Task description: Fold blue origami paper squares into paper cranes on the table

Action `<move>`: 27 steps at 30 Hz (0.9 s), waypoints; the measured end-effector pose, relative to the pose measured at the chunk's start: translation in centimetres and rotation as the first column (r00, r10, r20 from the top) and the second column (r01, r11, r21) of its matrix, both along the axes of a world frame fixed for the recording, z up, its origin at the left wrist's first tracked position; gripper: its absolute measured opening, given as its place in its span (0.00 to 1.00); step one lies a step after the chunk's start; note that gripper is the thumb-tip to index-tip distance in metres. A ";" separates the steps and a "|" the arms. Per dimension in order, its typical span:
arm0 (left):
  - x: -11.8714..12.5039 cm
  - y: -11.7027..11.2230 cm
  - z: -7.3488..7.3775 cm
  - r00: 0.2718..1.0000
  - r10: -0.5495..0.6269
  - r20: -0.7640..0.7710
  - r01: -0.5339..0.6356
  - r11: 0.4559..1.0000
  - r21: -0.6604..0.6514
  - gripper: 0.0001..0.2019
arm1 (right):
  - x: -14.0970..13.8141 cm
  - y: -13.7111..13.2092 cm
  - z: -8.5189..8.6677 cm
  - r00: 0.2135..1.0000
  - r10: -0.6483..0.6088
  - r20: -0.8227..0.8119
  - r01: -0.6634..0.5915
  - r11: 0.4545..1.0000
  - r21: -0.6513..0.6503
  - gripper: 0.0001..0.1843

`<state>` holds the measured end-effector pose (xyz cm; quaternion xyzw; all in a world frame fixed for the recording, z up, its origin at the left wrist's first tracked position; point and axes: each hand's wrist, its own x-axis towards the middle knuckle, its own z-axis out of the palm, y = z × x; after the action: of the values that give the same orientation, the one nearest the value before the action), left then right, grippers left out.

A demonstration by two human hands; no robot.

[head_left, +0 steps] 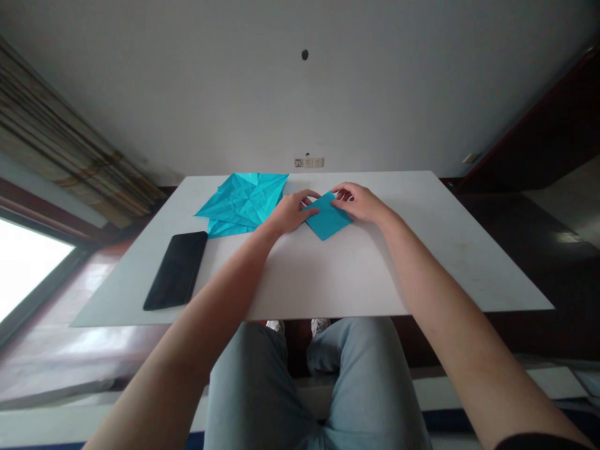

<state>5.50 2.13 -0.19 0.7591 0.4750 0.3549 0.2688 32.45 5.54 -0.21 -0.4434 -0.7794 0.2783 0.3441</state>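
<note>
At 6 o'clock from the tabletop's centre, blue jeans (250, 387) are seen below the near edge of the white table (323, 281). Between 8 and 9 o'clock, a black tablet (177, 270) is laid flat. Near the centre, a folded turquoise paper square (327, 226) is held, one corner toward 6 o'clock; its 10 o'clock edge is pinched by the left hand (291, 211), its 2 o'clock edge by the right hand (360, 202). At 10 o'clock, creased turquoise sheets (244, 203) are spread. Wall sockets (308, 162) are mounted at 12 o'clock.
</note>
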 end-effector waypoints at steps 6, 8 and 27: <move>0.1 0.2 -0.4 0.982 -0.132 -0.137 0.142 0.988 0.061 0.16 | 0.0 -0.2 0.1 0.993 0.061 0.098 -0.066 0.997 0.043 0.18; 0.1 0.2 -0.5 0.979 -0.136 -0.155 0.149 0.986 0.076 0.16 | 0.0 -0.4 0.3 0.987 0.091 0.134 -0.099 0.994 0.051 0.14; 0.6 0.0 -0.6 0.987 0.068 -0.144 -0.045 0.986 0.162 0.10 | -1.0 -1.5 1.5 0.986 0.150 -0.070 -0.158 0.978 -0.137 0.24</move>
<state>6.13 2.08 -0.83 0.7886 0.4853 0.3414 0.1612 31.42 4.04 1.32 -0.3965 -0.7793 0.3718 0.3119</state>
